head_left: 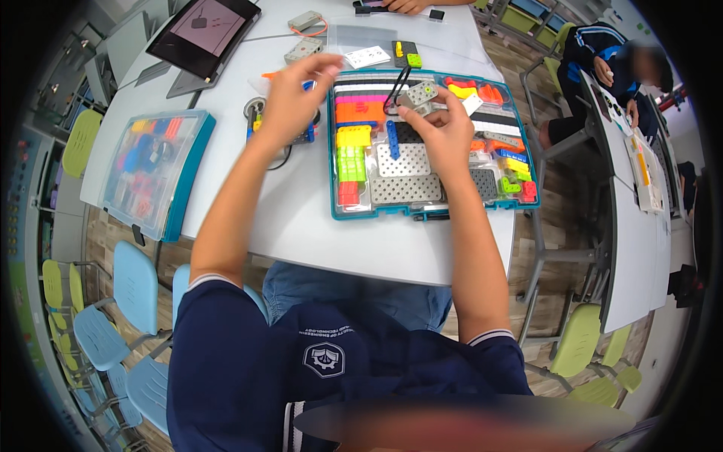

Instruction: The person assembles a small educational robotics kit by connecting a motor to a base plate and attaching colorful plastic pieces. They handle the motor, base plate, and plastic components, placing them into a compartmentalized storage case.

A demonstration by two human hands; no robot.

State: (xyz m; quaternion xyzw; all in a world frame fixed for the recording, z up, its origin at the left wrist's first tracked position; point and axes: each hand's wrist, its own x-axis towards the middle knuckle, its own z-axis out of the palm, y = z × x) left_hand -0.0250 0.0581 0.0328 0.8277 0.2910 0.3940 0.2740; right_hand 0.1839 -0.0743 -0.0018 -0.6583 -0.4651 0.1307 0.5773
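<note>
In my right hand (pixel 446 132), thumb and fingers close around a grey electronic block (pixel 420 93) with a small green spot. A looped black cable (pixel 397 89) hangs beside the block, over the open parts case. My left hand (pixel 295 98) is raised left of the case, its fingers bent and apart with nothing visible between them. Under both hands lies the teal-edged case (pixel 392 212), filled with colourful building pieces. Grey perforated plates (pixel 407 190), yellow pieces (pixel 354 136) and lime pieces (pixel 351 163) sit in it. Partly behind my left forearm stands an assembly with a wheel (pixel 256 111).
A closed clear-lidded case (pixel 154 169) lies at the left of the white table (pixel 324 245). Behind it stands a laptop (pixel 202 38). Grey boxes (pixel 304 50) and a white card (pixel 367 57) lie farther back. Another person (pixel 602 64) sits at the right-hand table.
</note>
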